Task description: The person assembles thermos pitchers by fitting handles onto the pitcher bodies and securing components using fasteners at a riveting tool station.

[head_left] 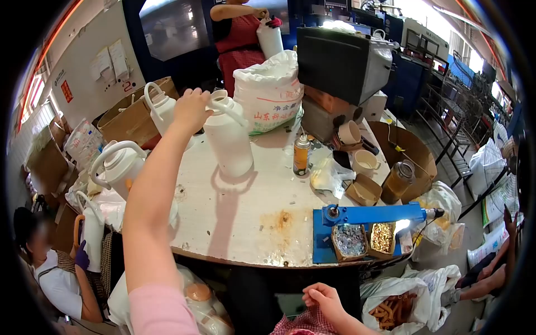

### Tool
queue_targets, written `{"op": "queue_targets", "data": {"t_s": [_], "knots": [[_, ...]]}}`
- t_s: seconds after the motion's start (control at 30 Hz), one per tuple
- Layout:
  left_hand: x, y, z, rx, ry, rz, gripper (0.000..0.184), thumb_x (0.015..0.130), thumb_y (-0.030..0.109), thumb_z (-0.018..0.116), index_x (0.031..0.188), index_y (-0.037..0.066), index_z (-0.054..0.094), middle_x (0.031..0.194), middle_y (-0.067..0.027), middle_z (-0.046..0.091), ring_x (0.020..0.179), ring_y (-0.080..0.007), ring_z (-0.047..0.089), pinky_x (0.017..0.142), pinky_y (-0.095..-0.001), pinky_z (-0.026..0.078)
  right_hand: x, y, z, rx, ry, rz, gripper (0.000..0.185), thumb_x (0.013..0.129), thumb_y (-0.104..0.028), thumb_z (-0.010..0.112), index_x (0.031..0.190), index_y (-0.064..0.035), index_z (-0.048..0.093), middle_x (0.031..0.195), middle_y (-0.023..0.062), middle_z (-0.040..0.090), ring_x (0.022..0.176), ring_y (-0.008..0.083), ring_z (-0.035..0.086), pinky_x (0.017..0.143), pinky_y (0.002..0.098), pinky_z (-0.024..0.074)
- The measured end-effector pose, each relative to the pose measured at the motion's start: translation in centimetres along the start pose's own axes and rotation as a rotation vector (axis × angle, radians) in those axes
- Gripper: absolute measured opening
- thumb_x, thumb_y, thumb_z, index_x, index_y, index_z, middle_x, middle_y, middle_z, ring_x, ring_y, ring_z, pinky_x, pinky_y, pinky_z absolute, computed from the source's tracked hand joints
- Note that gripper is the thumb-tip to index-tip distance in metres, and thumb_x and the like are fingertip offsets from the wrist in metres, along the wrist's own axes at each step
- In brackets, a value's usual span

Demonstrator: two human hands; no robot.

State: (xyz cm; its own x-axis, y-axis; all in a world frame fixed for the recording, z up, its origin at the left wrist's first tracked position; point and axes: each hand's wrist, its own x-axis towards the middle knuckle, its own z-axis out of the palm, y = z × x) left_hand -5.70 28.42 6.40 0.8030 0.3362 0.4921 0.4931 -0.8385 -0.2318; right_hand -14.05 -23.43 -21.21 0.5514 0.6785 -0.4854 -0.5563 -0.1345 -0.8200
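My left hand reaches across the table with its fingers curled at the top of a white jug, by its rim and handle. The jug stands upright; its shadow falls toward me. Left of my forearm are two more white jugs, one with a lid and a big handle and one farther back. Low in front of my red checked apron is my right hand. Its fingers are bent together, and whatever they may hold is hidden.
A blue fixture with small boxes of metal parts sits at the table's front right. Behind are a spray can, a plastic bag and a large white sack. Co-workers stand at the back and left.
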Motion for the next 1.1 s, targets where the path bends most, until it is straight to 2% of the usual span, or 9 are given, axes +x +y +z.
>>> {"op": "queue_targets", "data": {"t_s": [0.17, 0.23, 0.37, 0.5, 0.63, 0.7, 0.73, 0.87, 1.1], "knots": [[-13.4, 4.2, -5.9, -0.197, 0.268, 0.182, 0.029, 0.079, 0.022, 0.08, 0.096, 0.007, 0.063, 0.091, -0.0114, 0.064, 0.08, -0.0345, 0.063, 0.068, -0.0446, 0.048, 1.9, 0.4, 2.7, 0.039, -0.15, -0.063, 0.026, 0.103, -0.015, 0.059, 0.12, 0.0031, 0.062, 0.098, 0.0096, 0.073, 0.084, 0.0124, 0.067, 0.075, 0.0246, 0.0546], [-19.0, 6.0, -11.3, -0.331, 0.496, 0.154, 0.027, 0.078, 0.017, 0.082, 0.091, 0.007, 0.061, 0.083, -0.0125, 0.061, 0.072, -0.035, 0.061, 0.06, -0.0425, 0.045, 3.1, 0.7, 3.9, 0.027, -0.175, -0.111, 0.037, 0.104, -0.018, 0.057, 0.134, 0.0031, 0.051, 0.118, 0.0145, 0.068, 0.102, 0.0166, 0.065, 0.089, 0.0282, 0.0523], [-29.6, 7.6, -20.7, -0.649, 0.253, -0.344, 0.013, 0.084, 0.001, 0.071, 0.093, 0.0, 0.062, 0.081, -0.0099, 0.061, 0.072, -0.019, 0.058, 0.067, -0.0321, 0.047, 2.9, 2.1, 5.9, 0.32, 0.126, -0.262, 0.051, 0.105, -0.035, 0.05, 0.141, 0.0001, 0.042, 0.135, 0.0161, 0.057, 0.128, 0.0254, 0.052, 0.106, 0.0397, 0.042], [-37.8, 7.3, -19.7, -0.857, 0.117, -0.433, 0.026, 0.091, 0.0, 0.06, 0.117, 0.0, 0.06, 0.086, -0.0026, 0.058, 0.07, -0.0085, 0.051, 0.063, -0.0237, 0.042, -1.1, 3.2, 1.8, 0.165, 0.303, -0.3, 0.043, 0.092, -0.01, 0.071, 0.126, 0.004, 0.049, 0.118, 0.0141, 0.063, 0.102, 0.0208, 0.062, 0.091, 0.0325, 0.0512], [-41.8, 8.5, -13.8, -1.193, -0.455, -0.774, 0.032, 0.099, 0.004, 0.051, 0.129, 0.003, 0.061, 0.082, -0.0011, 0.057, 0.056, -0.0023, 0.043, 0.048, -0.0201, 0.036, -5.3, 3.6, -4.6, -0.257, 0.383, -0.207, 0.041, 0.091, -0.01, 0.07, 0.126, 0.0021, 0.053, 0.114, 0.0134, 0.065, 0.105, 0.0216, 0.062, 0.094, 0.0339, 0.0501], [-44.5, 11.2, -8.1, -1.132, -0.493, -0.794, 0.032, 0.1, 0.005, 0.052, 0.13, 0.003, 0.061, 0.091, -0.0048, 0.061, 0.063, -0.0086, 0.053, 0.056, -0.0243, 0.045, -5.3, 6.1, -9.1, -0.236, 0.432, -0.186, 0.046, 0.09, -0.018, 0.074, 0.126, 0.005, 0.057, 0.115, 0.0155, 0.066, 0.103, 0.0212, 0.064, 0.09, 0.0338, 0.0522], [-46.7, 11.3, -5.1, -0.662, -0.473, -0.43, 0.033, 0.1, 0.008, 0.053, 0.131, 0.002, 0.06, 0.113, -0.0116, 0.065, 0.093, -0.0211, 0.064, 0.082, -0.0337, 0.052, -5.7, 6.7, -10.3, -0.105, 0.438, -0.12, 0.046, 0.09, -0.018, 0.074, 0.126, 0.0058, 0.057, 0.11, 0.014, 0.068, 0.099, 0.0201, 0.065, 0.087, 0.0332, 0.053], [-48.0, 19.2, -5.8, -0.806, -0.019, -0.21, 0.037, 0.102, 0.019, 0.052, 0.132, -0.003, 0.058, 0.138, -0.0184, 0.057, 0.132, -0.0337, 0.049, 0.111, -0.0417, 0.036, -7.6, 6.3, -13.0, -0.333, 0.392, -0.02, 0.043, 0.089, -0.021, 0.076, 0.119, 0.0069, 0.063, 0.094, 0.0105, 0.073, 0.087, 0.0167, 0.067, 0.078, 0.0313, 0.054], [-46.5, 21.9, -5.1, -1.244, -0.319, -0.498, 0.041, 0.105, 0.031, 0.048, 0.127, -0.002, 0.058, 0.124, -0.014, 0.062, 0.11, -0.0224, 0.06, 0.098, -0.0351, 0.045, -1.3, -6.3, -17.8, -0.693, 0.69, -0.702, 0.019, 0.089, -0.017, 0.071, 0.097, -0.0005, 0.073, 0.082, 0.0112, 0.07, 0.076, 0.0188, 0.068, 0.073, 0.0319, 0.053]]}}
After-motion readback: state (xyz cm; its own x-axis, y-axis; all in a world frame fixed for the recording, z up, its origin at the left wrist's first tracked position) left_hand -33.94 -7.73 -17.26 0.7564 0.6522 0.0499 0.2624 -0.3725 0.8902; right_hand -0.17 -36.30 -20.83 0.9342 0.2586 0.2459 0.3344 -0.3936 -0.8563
